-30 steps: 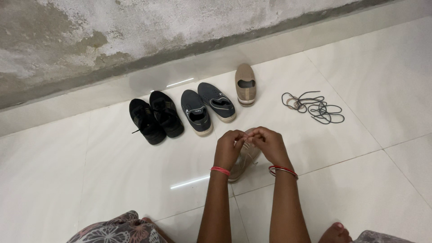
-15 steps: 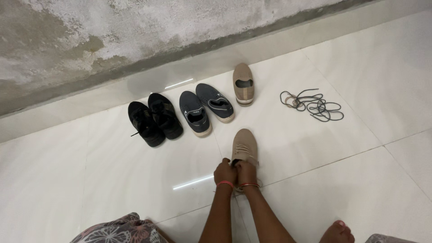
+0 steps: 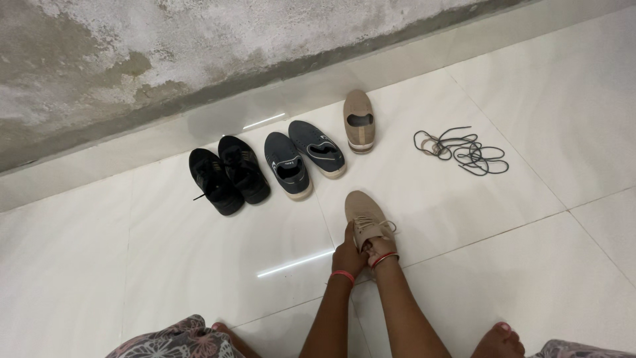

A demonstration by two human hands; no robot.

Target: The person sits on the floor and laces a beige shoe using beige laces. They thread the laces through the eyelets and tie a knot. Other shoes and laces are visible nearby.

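Observation:
A beige lace-up shoe [image 3: 361,211] lies on the white tiled floor, toe pointing away from me. My left hand [image 3: 348,254] grips its near left side at the opening. My right hand [image 3: 379,248] is closed on the near right side, where a lace loop sticks out. Both wrists wear red bangles. The heel of the shoe is hidden under my hands.
A second beige shoe [image 3: 360,120] stands near the wall. Left of it sit a pair of dark blue slip-ons [image 3: 303,158] and a pair of black laced shoes [image 3: 227,173]. Loose dark laces [image 3: 462,150] lie tangled at the right. My toes [image 3: 500,337] show bottom right.
My hands dropped from the shoe's front laces to its heel end, uncovering the toe. In the last half second they shifted slightly right and a lace loop appeared beside the right hand.

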